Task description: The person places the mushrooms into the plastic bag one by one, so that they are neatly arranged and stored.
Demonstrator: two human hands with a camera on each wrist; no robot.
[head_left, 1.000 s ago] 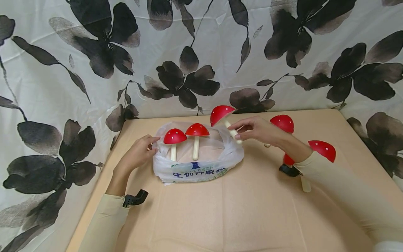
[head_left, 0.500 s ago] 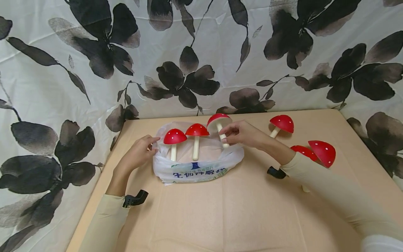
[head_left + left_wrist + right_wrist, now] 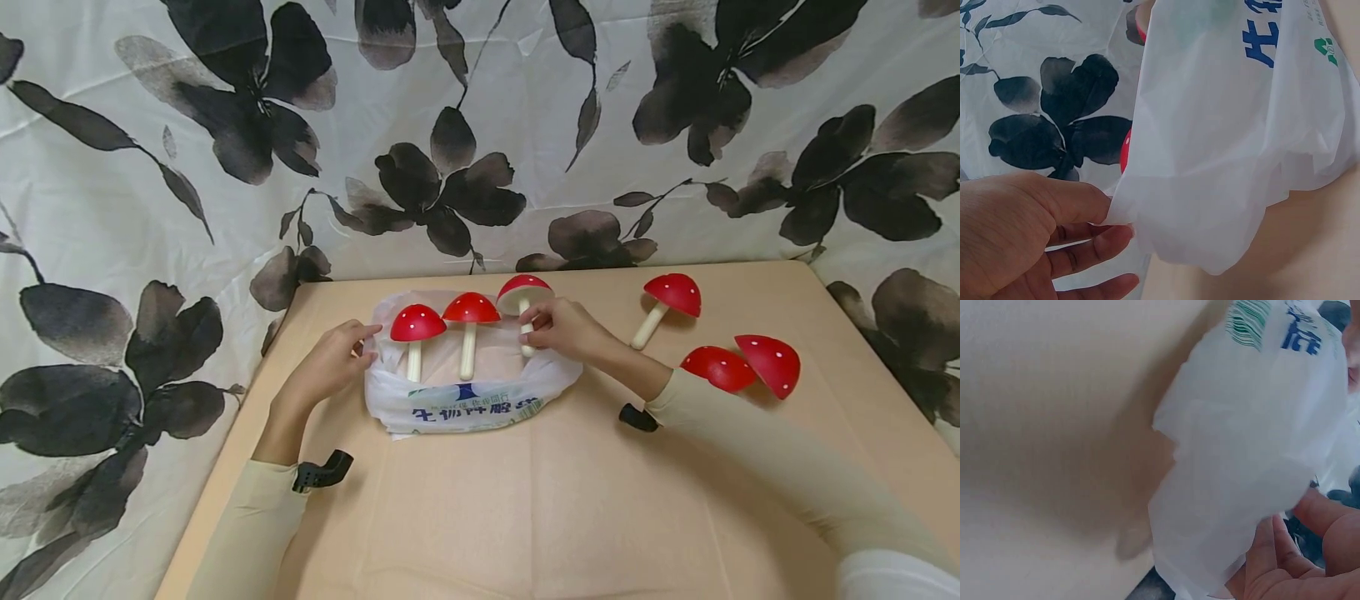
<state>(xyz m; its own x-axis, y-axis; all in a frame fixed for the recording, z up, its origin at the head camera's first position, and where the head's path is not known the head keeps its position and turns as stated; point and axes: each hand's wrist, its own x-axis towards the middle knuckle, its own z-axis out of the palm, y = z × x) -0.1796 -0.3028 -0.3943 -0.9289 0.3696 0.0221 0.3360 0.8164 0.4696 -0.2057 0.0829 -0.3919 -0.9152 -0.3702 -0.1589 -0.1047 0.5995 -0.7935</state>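
A white plastic bag (image 3: 472, 419) with blue and green print lies with its mouth spread wide. Two toy mushrooms with red white-dotted caps, one at the left (image 3: 417, 325) and one in the middle (image 3: 471, 309), stand in it. My left hand (image 3: 330, 367) pinches the bag's left edge between thumb and index finger, seen up close in the left wrist view. At the bag's right side, my right hand (image 3: 567, 332) pinches the pale stem of a third mushroom (image 3: 524, 287), nearly upright inside the bag's mouth. The right wrist view hides that mushroom behind the bag (image 3: 1241, 444).
To the right on the tan table (image 3: 465, 517) lie three more red mushrooms: one near the back (image 3: 672, 293) and two side by side, a left one (image 3: 717, 368) and a right one (image 3: 771, 365). A floral cloth (image 3: 525, 125) hangs behind the table.
My right hand has moved left and slightly down with its mushroom, from over the bag's right rim into its mouth, turning the mushroom more upright. My left hand stays on the bag's edge.
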